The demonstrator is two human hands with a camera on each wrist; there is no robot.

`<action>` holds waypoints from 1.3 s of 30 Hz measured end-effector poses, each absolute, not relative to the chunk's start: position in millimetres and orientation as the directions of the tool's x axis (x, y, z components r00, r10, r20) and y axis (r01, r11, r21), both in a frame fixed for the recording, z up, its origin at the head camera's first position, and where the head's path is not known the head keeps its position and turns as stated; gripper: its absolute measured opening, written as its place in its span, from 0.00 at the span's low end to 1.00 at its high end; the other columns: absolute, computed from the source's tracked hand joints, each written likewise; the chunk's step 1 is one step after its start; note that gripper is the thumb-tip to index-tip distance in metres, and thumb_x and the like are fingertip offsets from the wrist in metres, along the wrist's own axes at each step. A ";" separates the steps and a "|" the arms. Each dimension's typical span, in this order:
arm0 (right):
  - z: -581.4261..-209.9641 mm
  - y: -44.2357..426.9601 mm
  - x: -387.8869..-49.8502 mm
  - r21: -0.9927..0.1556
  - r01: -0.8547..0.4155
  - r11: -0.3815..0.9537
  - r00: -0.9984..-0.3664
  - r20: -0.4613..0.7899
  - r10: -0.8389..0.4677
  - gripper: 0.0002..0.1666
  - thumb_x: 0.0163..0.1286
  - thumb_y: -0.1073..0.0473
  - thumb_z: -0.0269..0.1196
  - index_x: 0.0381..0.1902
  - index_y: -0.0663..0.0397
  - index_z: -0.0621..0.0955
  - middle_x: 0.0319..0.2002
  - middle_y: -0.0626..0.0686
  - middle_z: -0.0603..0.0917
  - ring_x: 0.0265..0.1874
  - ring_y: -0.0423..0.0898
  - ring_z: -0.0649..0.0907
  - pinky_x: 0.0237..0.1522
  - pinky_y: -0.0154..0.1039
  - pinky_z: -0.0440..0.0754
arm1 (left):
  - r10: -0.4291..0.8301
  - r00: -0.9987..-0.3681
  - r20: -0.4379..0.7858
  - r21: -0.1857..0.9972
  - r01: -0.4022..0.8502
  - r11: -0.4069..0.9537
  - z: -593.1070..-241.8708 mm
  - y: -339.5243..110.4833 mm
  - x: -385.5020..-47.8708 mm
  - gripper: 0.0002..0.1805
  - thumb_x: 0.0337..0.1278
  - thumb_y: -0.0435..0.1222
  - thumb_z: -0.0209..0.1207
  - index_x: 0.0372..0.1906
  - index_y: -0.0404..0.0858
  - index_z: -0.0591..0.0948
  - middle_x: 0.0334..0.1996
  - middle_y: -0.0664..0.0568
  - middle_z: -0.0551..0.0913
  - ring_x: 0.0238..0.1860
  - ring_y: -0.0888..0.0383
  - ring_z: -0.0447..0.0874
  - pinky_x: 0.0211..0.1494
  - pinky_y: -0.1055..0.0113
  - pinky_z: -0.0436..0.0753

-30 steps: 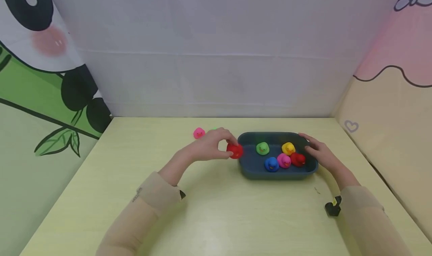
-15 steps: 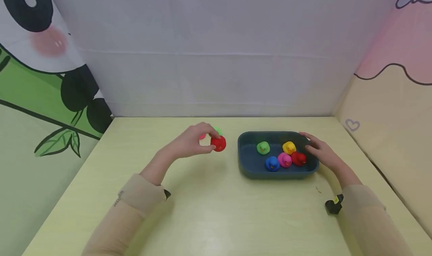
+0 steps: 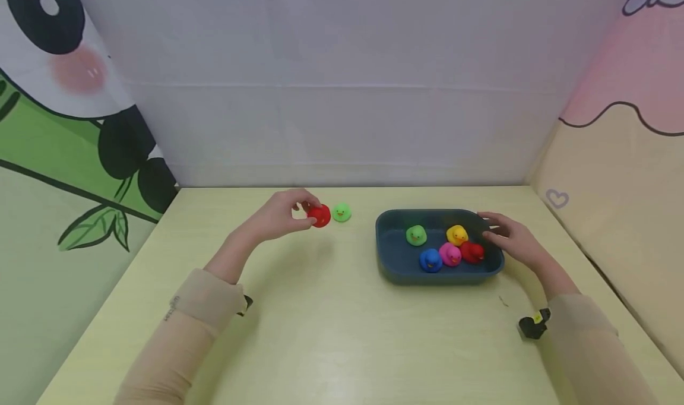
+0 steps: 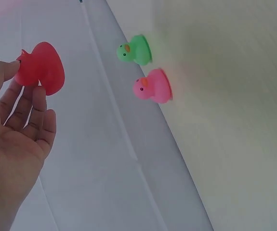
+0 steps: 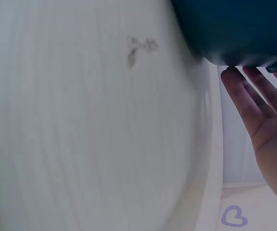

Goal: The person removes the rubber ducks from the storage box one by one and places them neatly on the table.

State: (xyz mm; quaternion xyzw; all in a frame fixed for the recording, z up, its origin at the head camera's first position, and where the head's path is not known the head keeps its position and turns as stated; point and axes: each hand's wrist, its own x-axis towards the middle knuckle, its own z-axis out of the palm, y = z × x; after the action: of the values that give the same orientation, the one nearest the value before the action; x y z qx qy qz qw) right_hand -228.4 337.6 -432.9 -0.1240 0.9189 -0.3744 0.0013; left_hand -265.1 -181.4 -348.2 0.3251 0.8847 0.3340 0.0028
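My left hand pinches a red rubber duck between thumb and fingers, off the table; the left wrist view shows the duck tilted. Just right of it in the head view stands a green rubber duck. A pink rubber duck stands beside the green one in the left wrist view, but is hidden in the head view. My right hand rests at the right end of a dark blue tray, with fairly straight fingers touching its outer side.
Inside the tray sit a green duck, a yellow duck, a blue duck, a pink duck and another red duck. The pale table meets a white backdrop behind.
My left hand has moved left and slightly back with the red duck, away from the tray. The green duck outside the tray is now uncovered, the pink one covered. My right hand stays at the tray.
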 end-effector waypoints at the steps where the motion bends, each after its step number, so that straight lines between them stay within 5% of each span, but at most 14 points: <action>1: -433.1 338.3 -227.6 -0.695 -0.221 0.684 -0.970 0.085 -0.227 0.30 0.71 0.54 0.55 0.68 0.54 0.65 0.60 0.68 0.72 0.53 0.65 0.77 0.43 0.33 0.80 | 0.573 -0.793 0.205 0.597 0.566 0.569 -348.5 -182.9 -267.0 0.14 0.51 0.33 0.64 0.45 0.41 0.80 0.41 0.54 0.81 0.43 0.52 0.77 0.50 0.55 0.76; 17: -437.9 340.5 -223.2 -0.764 -0.198 0.615 -0.971 0.067 -0.229 0.31 0.72 0.52 0.53 0.69 0.54 0.63 0.65 0.66 0.66 0.57 0.65 0.73 0.43 0.23 0.74 | 0.462 -0.882 0.088 0.611 0.414 0.674 -359.3 -207.6 -299.2 0.15 0.53 0.32 0.63 0.48 0.38 0.79 0.47 0.47 0.78 0.43 0.51 0.78 0.39 0.63 0.81; 33: -442.4 344.2 -224.6 -0.728 -0.224 0.648 -0.969 0.094 -0.229 0.30 0.73 0.53 0.53 0.70 0.53 0.62 0.66 0.68 0.65 0.56 0.68 0.74 0.45 0.37 0.81 | 0.412 -0.911 0.029 0.617 0.341 0.710 -392.1 -220.5 -328.7 0.15 0.57 0.30 0.59 0.49 0.34 0.78 0.50 0.43 0.77 0.45 0.47 0.77 0.44 0.60 0.80; 39: -441.1 344.4 -223.8 -0.725 -0.216 0.653 -0.971 0.090 -0.221 0.31 0.73 0.52 0.53 0.70 0.52 0.62 0.66 0.68 0.65 0.56 0.67 0.74 0.45 0.34 0.80 | 0.392 -0.920 -0.020 0.600 0.303 0.741 -401.0 -223.0 -335.9 0.15 0.57 0.30 0.59 0.51 0.34 0.78 0.49 0.43 0.77 0.46 0.47 0.76 0.48 0.58 0.79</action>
State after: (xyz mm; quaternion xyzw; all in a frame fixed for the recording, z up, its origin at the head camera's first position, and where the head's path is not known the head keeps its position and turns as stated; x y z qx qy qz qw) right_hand -223.8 344.4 -441.1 -0.1203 0.9092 -0.3985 0.0033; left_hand -335.9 -223.0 -401.0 0.1868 0.9301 0.3080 0.0724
